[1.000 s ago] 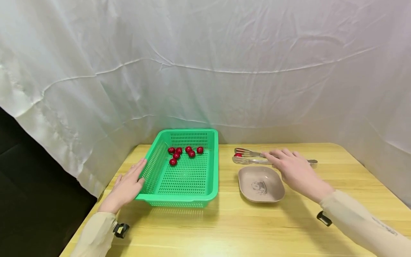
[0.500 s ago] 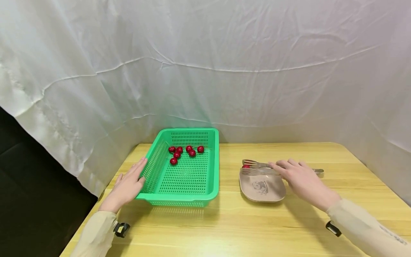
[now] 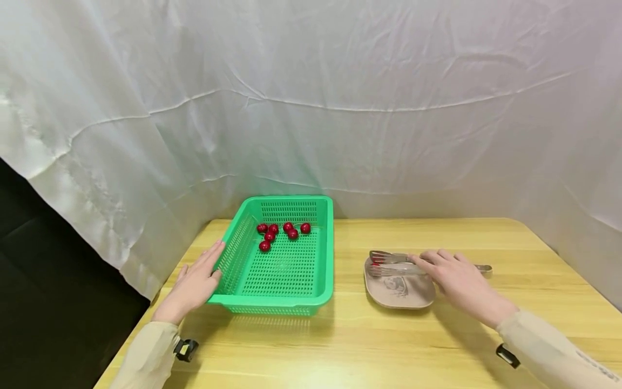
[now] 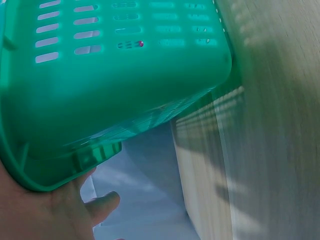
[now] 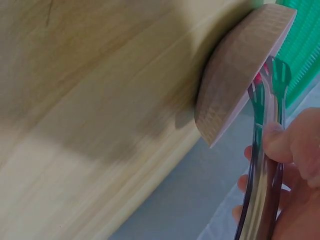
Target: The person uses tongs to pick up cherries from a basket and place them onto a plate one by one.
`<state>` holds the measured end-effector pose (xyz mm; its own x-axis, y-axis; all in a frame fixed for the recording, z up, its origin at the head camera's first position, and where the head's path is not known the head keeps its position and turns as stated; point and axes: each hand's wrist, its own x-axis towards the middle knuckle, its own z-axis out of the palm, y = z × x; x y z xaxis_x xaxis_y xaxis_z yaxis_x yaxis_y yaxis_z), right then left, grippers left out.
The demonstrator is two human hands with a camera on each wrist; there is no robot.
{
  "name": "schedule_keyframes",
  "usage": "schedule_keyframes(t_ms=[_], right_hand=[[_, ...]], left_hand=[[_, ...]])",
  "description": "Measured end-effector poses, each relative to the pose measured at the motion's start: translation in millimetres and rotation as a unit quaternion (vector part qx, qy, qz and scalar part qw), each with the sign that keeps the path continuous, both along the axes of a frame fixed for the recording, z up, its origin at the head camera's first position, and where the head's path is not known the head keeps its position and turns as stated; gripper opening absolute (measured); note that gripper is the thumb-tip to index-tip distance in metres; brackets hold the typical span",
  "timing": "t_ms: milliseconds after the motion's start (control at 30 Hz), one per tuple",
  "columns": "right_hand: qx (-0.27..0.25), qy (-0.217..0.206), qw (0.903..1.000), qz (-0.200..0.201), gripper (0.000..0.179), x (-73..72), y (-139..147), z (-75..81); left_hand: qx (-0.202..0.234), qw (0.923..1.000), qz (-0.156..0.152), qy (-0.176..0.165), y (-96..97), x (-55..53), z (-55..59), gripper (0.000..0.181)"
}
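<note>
Head view: on the worktop (image 3: 350, 340) we see the bowl (image 3: 405, 300); over its far side the tongs (image 3: 408, 269), long axis left to right, carry 1 cherry (image 3: 375, 264) at their tips. Our right-hand grip (image 3: 457, 278), just right of the bowl and nearer it, holds them. Left of the bowl, our left-hand grip (image 3: 191, 289) lies straight-fingered against the green basket (image 3: 277, 300), where 7 loose cherries (image 3: 269, 236) rest.

Left wrist view: we find fingers at the basket's rim.

Right wrist view: thumb and fingers pinch the tongs narrow; we cannot tell whether the tips touch the bowl.
</note>
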<state>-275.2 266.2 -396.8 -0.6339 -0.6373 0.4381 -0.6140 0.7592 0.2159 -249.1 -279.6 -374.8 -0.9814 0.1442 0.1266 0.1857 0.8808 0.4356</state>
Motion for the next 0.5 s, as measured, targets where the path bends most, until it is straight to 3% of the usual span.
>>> schedule_keyframes(t_ms=[500], right_hand=[[-0.018, -0.032, 0.9993, -0.013, 0.073, 0.5, -2.6, 6.9]], left_hand=[[0.002, 1.0000, 0.003, 0.002, 2.1, 1.5, 2.3, 0.063]])
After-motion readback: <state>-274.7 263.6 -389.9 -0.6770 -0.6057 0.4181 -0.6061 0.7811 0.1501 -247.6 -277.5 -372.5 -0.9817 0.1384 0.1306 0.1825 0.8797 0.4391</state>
